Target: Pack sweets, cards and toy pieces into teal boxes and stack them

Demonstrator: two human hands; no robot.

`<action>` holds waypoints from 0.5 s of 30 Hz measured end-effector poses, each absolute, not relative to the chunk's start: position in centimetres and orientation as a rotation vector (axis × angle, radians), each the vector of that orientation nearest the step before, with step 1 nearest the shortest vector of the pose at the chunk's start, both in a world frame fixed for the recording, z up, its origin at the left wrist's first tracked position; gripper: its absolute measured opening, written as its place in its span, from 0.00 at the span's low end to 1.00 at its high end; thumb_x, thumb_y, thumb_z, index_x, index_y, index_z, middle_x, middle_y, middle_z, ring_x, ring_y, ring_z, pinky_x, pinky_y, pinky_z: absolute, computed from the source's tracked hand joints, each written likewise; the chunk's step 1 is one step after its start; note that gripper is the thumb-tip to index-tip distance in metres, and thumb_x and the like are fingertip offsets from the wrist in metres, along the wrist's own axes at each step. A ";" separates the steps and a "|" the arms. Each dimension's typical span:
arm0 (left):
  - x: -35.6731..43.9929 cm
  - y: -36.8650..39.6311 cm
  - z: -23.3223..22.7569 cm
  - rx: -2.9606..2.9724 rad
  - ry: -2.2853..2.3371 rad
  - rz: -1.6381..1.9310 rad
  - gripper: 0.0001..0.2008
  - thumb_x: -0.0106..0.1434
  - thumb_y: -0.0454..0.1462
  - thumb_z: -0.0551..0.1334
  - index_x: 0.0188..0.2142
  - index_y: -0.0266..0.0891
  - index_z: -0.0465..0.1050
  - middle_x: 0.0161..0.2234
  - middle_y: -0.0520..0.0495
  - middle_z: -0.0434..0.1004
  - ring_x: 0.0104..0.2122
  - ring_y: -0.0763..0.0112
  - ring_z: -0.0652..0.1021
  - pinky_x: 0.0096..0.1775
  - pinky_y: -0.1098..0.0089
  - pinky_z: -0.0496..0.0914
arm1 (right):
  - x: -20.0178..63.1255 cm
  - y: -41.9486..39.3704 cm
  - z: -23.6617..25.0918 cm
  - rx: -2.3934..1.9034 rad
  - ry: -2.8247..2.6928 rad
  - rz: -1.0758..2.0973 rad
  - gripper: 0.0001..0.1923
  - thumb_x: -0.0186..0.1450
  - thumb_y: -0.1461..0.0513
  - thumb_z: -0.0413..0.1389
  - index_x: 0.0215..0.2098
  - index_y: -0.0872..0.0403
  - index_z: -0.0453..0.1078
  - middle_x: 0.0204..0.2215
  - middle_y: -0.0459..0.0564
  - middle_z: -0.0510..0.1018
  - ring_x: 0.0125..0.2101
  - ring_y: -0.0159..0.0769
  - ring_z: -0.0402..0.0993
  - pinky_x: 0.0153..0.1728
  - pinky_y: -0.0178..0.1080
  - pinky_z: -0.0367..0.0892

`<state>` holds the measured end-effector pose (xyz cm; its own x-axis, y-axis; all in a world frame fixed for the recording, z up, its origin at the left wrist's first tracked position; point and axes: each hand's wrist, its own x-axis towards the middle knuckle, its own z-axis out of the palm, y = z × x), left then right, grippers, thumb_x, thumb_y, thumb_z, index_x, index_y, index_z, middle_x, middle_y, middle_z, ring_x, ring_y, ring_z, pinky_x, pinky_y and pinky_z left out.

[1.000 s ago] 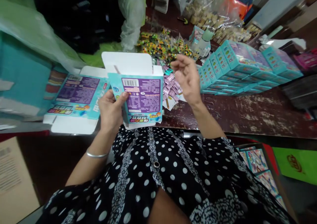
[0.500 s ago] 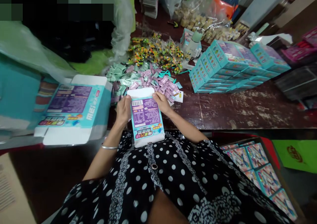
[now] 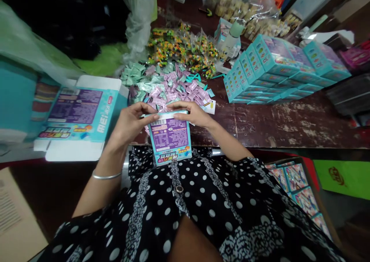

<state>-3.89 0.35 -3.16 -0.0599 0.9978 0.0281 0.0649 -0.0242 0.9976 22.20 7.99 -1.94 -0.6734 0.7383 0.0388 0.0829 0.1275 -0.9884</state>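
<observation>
Head view: upright small box [image 3: 170, 137], both hands pressing its top

We see a black garment [image 3: 202, 215] scattered with white polka dots, covering the torso and lap. Vertical bands of a finer black-and-white pattern run down it, one to the left and one to the right of the middle. A small round ring-like button [image 3: 179, 189] sits on the central band. The arms are bare, with no sleeves showing near the wrists. A thin silver bangle [image 3: 106, 176] circles the left wrist. We see no rings on the left hand [image 3: 130, 123] or the right hand [image 3: 192, 114].
</observation>
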 end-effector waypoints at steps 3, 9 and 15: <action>-3.3 0.0 -2.0 1.284 1.356 1.281 0.14 0.54 0.46 0.81 0.36 0.43 0.87 0.38 0.45 0.88 0.39 0.61 0.84 0.42 0.64 0.78 | 22.7 9.1 -0.5 -0.775 -2.056 1.593 0.23 0.66 0.42 0.71 0.50 0.46 0.90 0.50 0.48 0.90 0.55 0.43 0.83 0.63 0.45 0.73; -2.2 -0.5 -1.8 1.344 1.455 1.442 0.08 0.64 0.46 0.76 0.37 0.46 0.90 0.38 0.46 0.90 0.41 0.59 0.86 0.47 0.61 0.81 | 22.7 9.4 0.2 -0.801 -2.132 1.522 0.32 0.71 0.34 0.64 0.52 0.49 0.90 0.48 0.48 0.90 0.54 0.41 0.84 0.59 0.42 0.75; -3.5 -2.5 -3.7 1.400 1.227 1.371 0.11 0.67 0.43 0.76 0.49 0.51 0.92 0.56 0.46 0.91 0.60 0.54 0.86 0.65 0.55 0.79 | 23.7 6.2 -1.3 -0.744 -2.194 1.318 0.35 0.80 0.34 0.52 0.63 0.46 0.85 0.60 0.53 0.86 0.63 0.43 0.80 0.68 0.48 0.72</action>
<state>-3.54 -2.52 -3.71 -0.0609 0.9758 0.2100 0.1006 -0.2033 0.9739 23.71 6.20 -1.31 -0.7420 0.6602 0.1164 0.2072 0.3910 -0.8968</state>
